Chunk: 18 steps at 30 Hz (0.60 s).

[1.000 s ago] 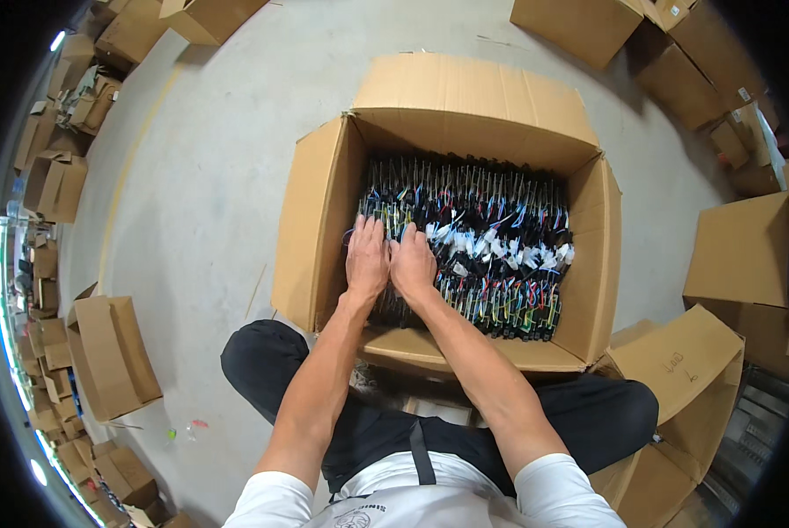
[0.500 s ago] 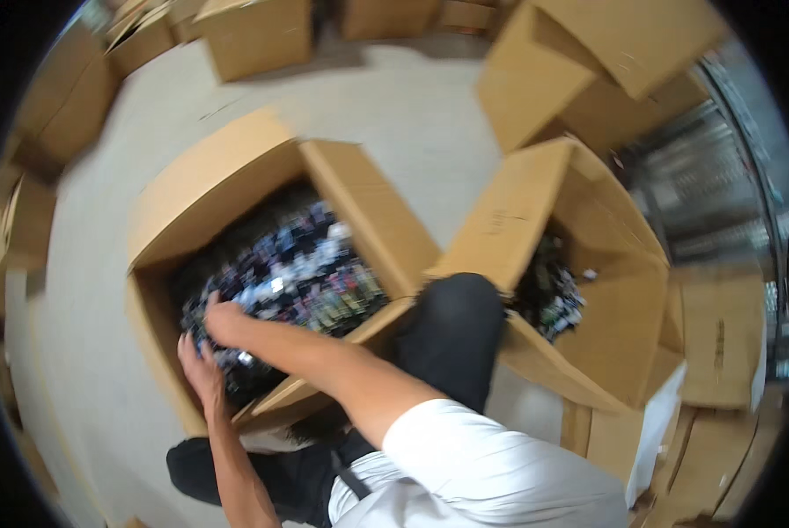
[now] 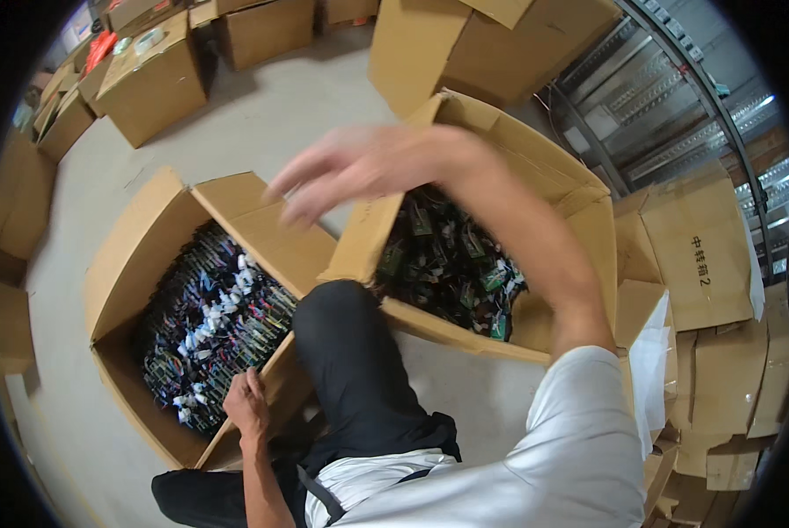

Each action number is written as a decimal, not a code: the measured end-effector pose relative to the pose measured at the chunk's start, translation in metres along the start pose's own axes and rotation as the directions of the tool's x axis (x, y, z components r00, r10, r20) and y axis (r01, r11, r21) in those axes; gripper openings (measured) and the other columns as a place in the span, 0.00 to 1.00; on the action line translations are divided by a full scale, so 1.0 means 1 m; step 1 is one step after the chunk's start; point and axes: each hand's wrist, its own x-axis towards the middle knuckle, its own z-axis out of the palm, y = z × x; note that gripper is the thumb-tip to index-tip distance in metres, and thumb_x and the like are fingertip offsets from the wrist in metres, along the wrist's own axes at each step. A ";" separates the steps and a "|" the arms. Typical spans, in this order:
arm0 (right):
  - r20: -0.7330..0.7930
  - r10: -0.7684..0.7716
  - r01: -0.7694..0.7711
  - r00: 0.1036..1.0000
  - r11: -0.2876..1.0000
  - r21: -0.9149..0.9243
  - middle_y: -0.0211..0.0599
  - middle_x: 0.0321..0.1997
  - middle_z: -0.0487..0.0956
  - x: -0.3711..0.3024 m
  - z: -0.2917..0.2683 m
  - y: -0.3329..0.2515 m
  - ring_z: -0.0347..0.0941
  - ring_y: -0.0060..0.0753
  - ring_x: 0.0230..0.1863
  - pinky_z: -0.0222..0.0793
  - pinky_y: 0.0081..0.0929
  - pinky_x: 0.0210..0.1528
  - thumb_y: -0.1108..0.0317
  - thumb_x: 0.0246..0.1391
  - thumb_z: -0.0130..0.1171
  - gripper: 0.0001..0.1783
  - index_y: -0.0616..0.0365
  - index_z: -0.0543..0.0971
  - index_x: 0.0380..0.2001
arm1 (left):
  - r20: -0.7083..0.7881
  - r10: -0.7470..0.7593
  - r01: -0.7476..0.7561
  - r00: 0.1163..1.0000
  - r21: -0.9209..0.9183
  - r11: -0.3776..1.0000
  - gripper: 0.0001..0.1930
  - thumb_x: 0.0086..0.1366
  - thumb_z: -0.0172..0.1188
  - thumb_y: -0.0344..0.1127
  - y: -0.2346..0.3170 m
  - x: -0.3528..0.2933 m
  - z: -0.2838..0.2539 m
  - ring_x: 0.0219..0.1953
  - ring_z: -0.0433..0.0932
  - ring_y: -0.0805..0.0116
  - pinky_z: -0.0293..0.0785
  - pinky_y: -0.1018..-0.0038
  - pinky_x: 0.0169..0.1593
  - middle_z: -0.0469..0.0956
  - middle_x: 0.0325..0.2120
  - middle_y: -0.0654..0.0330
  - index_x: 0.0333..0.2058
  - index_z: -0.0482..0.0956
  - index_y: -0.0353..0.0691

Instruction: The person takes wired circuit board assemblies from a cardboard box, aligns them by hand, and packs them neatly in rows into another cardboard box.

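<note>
My left hand (image 3: 247, 400) is closed at the near wall of the left cardboard box (image 3: 130, 264). Whatever its curled fingers hold, if anything, is hidden. Inside that box, thin circuit boards with wires and white plugs (image 3: 214, 321) stand packed in rows. Over the raised flap (image 3: 245, 211) between the boxes, my right hand (image 3: 346, 176) hangs in the air, blurred, with its fingers stretched out and apart and nothing seen in them. My right forearm crosses above the right cardboard box (image 3: 548, 158), where green circuit boards with dark cables (image 3: 447, 264) lie in a loose heap.
My bent knee (image 3: 337, 308) in black trousers rests between the two boxes. More cartons (image 3: 152, 84) line the far side, one with a roll of tape (image 3: 150, 40) on top. Flattened cardboard (image 3: 720, 378) is stacked at the right, below a metal rack (image 3: 667, 88).
My right hand has come out of the left box and swung up and right. My left hand has moved to the box's near wall and closed. The view has turned rightward.
</note>
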 end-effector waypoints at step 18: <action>-0.640 0.737 -0.952 -0.219 -0.018 0.306 0.64 0.58 0.74 -0.321 0.112 0.469 0.73 0.55 0.59 0.70 0.42 0.60 0.50 0.50 0.66 0.43 0.73 0.67 0.59 | 0.000 -0.071 0.070 0.998 0.155 0.985 0.26 0.77 0.42 0.45 -0.006 0.005 0.012 0.22 0.75 0.53 0.68 0.60 0.29 0.74 0.19 0.55 0.23 0.74 0.36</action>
